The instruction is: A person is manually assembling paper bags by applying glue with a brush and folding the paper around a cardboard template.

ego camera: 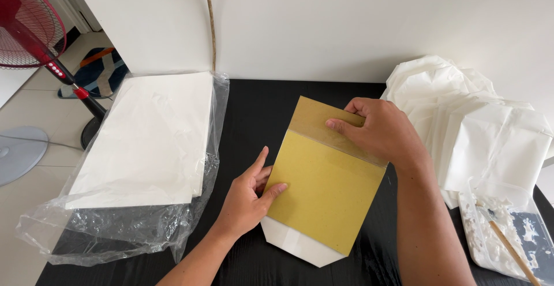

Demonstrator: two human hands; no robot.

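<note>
Two bare hands work a yellow-brown cardboard sheet (326, 188) at the middle of a black table (254, 113), seen from a head-worn camera. At far left a red pedestal fan (29, 26) stands on the tiled floor beside the table. Next, a stack of white paper (150, 141) lies in an opened clear plastic wrapper (115, 228) that covers the table's left part and spills to its front edge. The left hand (248, 196) lies flat, fingers spread narrowly, pinning the sheet's left edge, thumb on its face. A folded white paper piece (297, 242) shows pointed beneath the sheet's lower end. The right hand (378, 130) pinches the sheet's upper right edge, fingers curled over a paler band across the top. The step in hand looks like lining the card up on the white paper; any next move would call for keeping the edges square. Bare table lies above the sheet and between the hands. At right, a heap of folded white paper bags (479, 124) crowds the edge, with a clear tray of white paste (502, 234) and a wooden stick (511, 248).
</note>
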